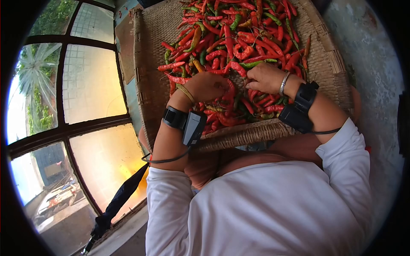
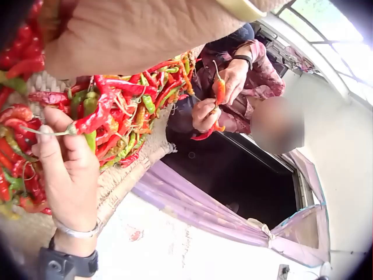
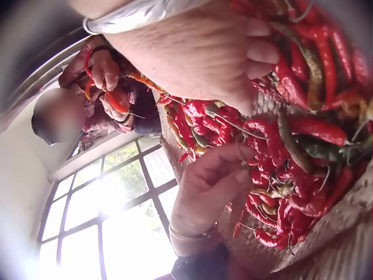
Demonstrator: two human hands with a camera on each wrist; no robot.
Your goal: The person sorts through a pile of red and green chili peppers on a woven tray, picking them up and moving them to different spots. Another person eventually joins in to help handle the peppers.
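A wide heap of red and green chili peppers lies in a woven bamboo tray. My right hand, wearing a silver bracelet, pinches a red chili pepper near its stem, which crosses the thumb in the left wrist view. Close beside it, over the near part of the heap, my left hand has its fingers curled. In the right wrist view this left hand's thumb and forefinger pinch a small greenish stem. Several chili peppers lie beneath both hands.
Across the tray another person holds an orange-red chili pepper in both hands. A framed window stands along the left, with a folded dark umbrella leaning near it. The tray's near rim runs just above the lap.
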